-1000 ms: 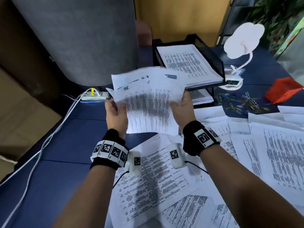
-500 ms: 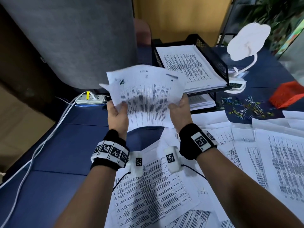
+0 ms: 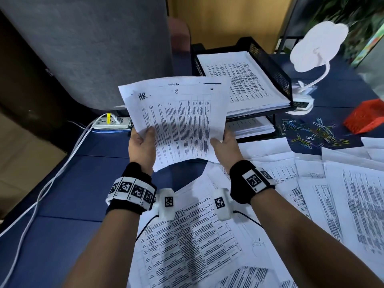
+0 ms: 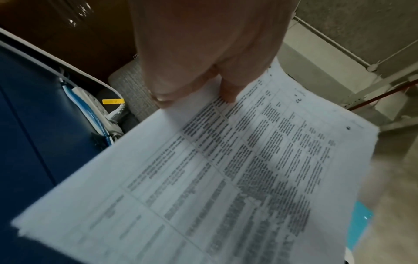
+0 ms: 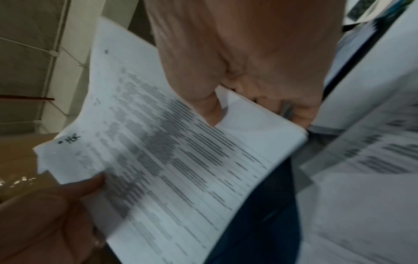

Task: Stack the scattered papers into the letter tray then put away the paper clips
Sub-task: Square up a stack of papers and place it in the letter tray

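Observation:
I hold a small sheaf of printed papers (image 3: 178, 119) upright above the blue desk. My left hand (image 3: 143, 142) pinches its left edge and my right hand (image 3: 225, 145) grips its right edge. In the left wrist view the left hand (image 4: 194, 92) pinches the sheaf (image 4: 226, 178). In the right wrist view the right hand (image 5: 244, 96) clasps the sheaf (image 5: 172, 160). The black mesh letter tray (image 3: 272, 73), behind and to the right, holds a thick paper stack (image 3: 239, 80). Several loose sheets (image 3: 311, 194) cover the desk below and right. Coloured paper clips (image 3: 311, 132) lie scattered near a red mesh box (image 3: 365, 117).
A white cloud-shaped lamp (image 3: 315, 50) stands right of the tray. A power strip (image 3: 112, 122) with white cables (image 3: 52, 181) lies at the desk's left edge. A grey upholstered chair back (image 3: 93, 48) rises behind the desk. Bare blue desk (image 3: 72, 183) shows on the left.
The sheaf has been squared up and tilted upright between both hands. It sits slightly lower and closer to me than a second ago.

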`<state>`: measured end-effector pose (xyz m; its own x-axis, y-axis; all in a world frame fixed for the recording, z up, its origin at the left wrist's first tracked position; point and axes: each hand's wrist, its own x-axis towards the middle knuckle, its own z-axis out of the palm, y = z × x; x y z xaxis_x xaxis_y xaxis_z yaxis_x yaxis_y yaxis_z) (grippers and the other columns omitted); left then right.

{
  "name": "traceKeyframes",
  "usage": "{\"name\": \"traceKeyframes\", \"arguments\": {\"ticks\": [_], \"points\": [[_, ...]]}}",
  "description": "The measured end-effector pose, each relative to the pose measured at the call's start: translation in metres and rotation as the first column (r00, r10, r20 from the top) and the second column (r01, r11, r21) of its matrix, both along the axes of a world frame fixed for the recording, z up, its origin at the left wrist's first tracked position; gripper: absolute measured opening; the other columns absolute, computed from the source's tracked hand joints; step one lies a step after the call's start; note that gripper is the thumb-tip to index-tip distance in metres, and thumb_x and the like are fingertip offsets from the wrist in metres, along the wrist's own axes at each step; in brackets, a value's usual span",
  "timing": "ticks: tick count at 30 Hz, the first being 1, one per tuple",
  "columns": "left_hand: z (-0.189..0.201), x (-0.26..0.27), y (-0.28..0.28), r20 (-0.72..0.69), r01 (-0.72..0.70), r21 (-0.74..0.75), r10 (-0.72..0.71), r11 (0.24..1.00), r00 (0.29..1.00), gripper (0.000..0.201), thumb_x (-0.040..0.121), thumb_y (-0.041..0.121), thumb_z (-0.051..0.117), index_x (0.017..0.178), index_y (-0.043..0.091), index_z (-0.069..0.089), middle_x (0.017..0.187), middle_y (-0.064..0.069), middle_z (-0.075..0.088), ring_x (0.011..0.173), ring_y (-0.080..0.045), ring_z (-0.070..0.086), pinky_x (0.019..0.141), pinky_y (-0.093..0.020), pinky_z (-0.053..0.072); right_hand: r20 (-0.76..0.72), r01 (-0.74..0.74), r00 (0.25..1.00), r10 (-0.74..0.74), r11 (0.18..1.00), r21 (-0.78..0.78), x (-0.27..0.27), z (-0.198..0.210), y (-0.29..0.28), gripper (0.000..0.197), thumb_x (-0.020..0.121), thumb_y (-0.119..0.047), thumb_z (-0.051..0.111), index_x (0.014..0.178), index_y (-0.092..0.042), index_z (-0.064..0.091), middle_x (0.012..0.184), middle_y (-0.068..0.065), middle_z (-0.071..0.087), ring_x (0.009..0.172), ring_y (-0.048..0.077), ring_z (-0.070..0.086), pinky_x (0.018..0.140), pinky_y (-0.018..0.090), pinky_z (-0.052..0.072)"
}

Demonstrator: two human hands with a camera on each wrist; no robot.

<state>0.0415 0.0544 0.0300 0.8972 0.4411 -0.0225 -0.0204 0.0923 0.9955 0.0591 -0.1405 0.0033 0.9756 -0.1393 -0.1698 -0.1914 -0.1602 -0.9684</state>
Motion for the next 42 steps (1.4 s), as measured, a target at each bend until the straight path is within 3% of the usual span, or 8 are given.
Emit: {"name": "traceKeyframes", "arguments": {"ticks": [8,12,16,22,26,30,34,42], "points": [[-0.027,-0.006,0.012,-0.186,-0.06,0.1,0.078,0.993,0.979,0.026,0.092,0.018,0.058,0.116,0.011,0.053,0.096,0.001,0.064,0.089,-0.019,0.063,0.076,-0.032,0.054,-0.287,-0.213,0.942,0.171,0.969,-0.121,-0.021,-0.029,-0.032,0.04,0.095,-0.02,0.053,0.133,-0.009,0.047,0.128,0.008,0.056,0.1,0.025,0.061,0.08,0.034,0.056],[-0.057,-0.022,0.006,-0.35,-0.024,0.204,0.096,0.979,0.932,0.017,0.092,0.013,0.052,0.109,0.011,0.048,0.081,0.003,0.054,0.074,-0.02,0.055,0.059,-0.025,0.043,-0.366,-0.289,0.915,0.169,0.909,-0.302,-0.032,-0.031,-0.039,0.026,0.092,-0.009,0.046,0.116,-0.002,0.054,0.08,0.016,0.059,0.05,0.019,0.052,0.048,0.032,0.046],[-0.069,-0.023,-0.001,-0.44,0.051,0.235,0.059,0.971,0.896,0.018,0.094,0.01,0.052,0.11,0.01,0.045,0.088,0.0,0.054,0.071,-0.014,0.052,0.067,-0.03,0.043,-0.421,-0.26,0.897,0.135,0.931,-0.255,-0.037,-0.034,-0.048,0.026,0.09,0.0,0.039,0.11,-0.005,0.055,0.065,0.006,0.05,0.046,0.016,0.042,0.041,0.025,0.036],[-0.071,-0.019,-0.018,-0.518,0.297,0.145,-0.184,0.944,0.835,0.029,0.092,0.018,0.059,0.118,0.013,0.047,0.114,-0.011,0.062,0.09,-0.027,0.061,0.073,-0.038,0.054,-0.375,-0.085,0.927,-0.025,0.958,-0.273,-0.025,-0.044,-0.063,0.03,0.089,-0.005,0.048,0.116,0.005,0.056,0.07,0.003,0.051,0.057,0.018,0.051,0.053,0.023,0.045],[-0.067,-0.017,-0.036,-0.576,0.413,0.017,-0.329,0.91,0.748,0.017,0.097,0.015,0.051,0.112,0.011,0.047,0.112,-0.015,0.059,0.071,-0.022,0.063,0.051,-0.025,0.052,-0.395,-0.268,0.919,0.014,0.756,-0.598,-0.021,-0.03,-0.075,0.018,0.091,-0.02,0.059,0.1,-0.007,0.066,0.113,0.012,0.06,0.105,0.025,0.059,0.083,0.023,0.043],[-0.056,-0.003,-0.054,-0.525,0.403,0.034,-0.326,0.915,0.786,0.012,0.098,0.009,0.045,0.11,0.009,0.044,0.102,-0.01,0.059,0.058,-0.018,0.062,0.041,-0.021,0.042,-0.279,0.223,0.935,-0.221,0.975,-0.025,-0.014,-0.033,-0.08,0.016,0.093,-0.01,0.054,0.078,-0.009,0.048,0.098,0.017,0.055,0.074,0.023,0.061,0.061,0.025,0.051],[-0.047,0.01,-0.074,-0.461,0.373,0.05,-0.31,0.926,0.831,0.012,0.098,0.006,0.044,0.11,0.01,0.045,0.092,-0.005,0.061,0.053,-0.016,0.056,0.037,-0.019,0.037,-0.42,0.495,0.86,-0.29,0.674,0.549,-0.012,-0.038,-0.081,0.013,0.091,-0.006,0.059,0.1,0.003,0.056,0.071,0.013,0.06,0.051,0.016,0.057,0.047,0.021,0.052],[-0.049,0.013,-0.093,-0.419,0.406,0.077,-0.34,0.911,0.842,0.013,0.098,0.018,0.048,0.11,0.013,0.052,0.081,0.0,0.06,0.052,-0.011,0.061,0.048,-0.02,0.049,-0.426,0.481,0.859,-0.286,0.735,0.477,-0.004,-0.035,-0.092,0.017,0.088,0.004,0.06,0.074,0.002,0.051,0.071,0.018,0.056,0.044,0.016,0.057,0.041,0.018,0.049]]}}
